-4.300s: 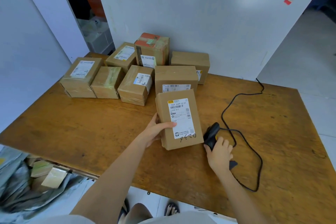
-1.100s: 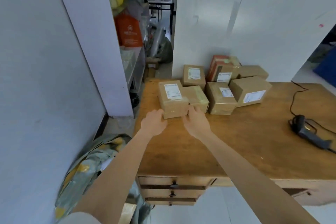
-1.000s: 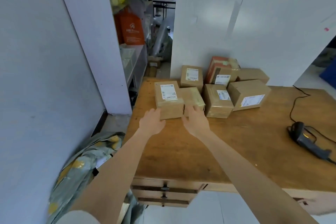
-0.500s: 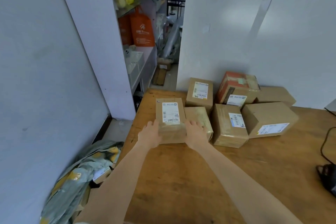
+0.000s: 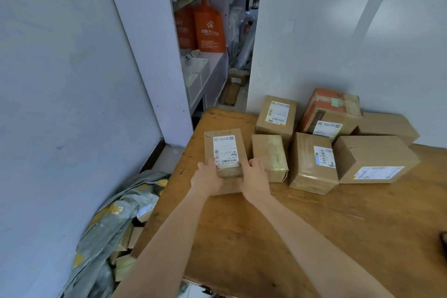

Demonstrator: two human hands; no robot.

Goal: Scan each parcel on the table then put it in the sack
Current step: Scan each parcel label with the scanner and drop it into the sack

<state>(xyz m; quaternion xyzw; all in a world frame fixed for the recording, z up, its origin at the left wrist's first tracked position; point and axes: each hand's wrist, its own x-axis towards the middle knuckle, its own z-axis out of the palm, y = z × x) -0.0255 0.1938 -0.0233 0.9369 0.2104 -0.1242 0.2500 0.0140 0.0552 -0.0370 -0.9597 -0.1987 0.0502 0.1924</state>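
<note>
A brown parcel with a white label point(image 5: 225, 150) stands at the left end of the wooden table point(image 5: 302, 225). My left hand point(image 5: 205, 178) grips its near left side and my right hand point(image 5: 256, 176) grips its near right side. Several more brown parcels point(image 5: 312, 159) cluster to its right against the wall, one with orange tape point(image 5: 331, 106) at the back. The grey-green sack point(image 5: 113, 232) lies on the floor left of the table, with boxes showing inside its mouth. Only a dark sliver of the scanner point(image 5: 443, 239) shows at the right edge.
A white wall point(image 5: 60, 80) stands close on the left, above the sack. Behind the table's left corner a passage opens onto shelves with orange bags point(image 5: 209, 29). Another white wall point(image 5: 338, 31) backs the parcels.
My hands reached the leftmost parcel and closed on its two near sides. The view swung left and closer, so the scanner slid to the right edge. Earlier I held another parcel by the scanner.
</note>
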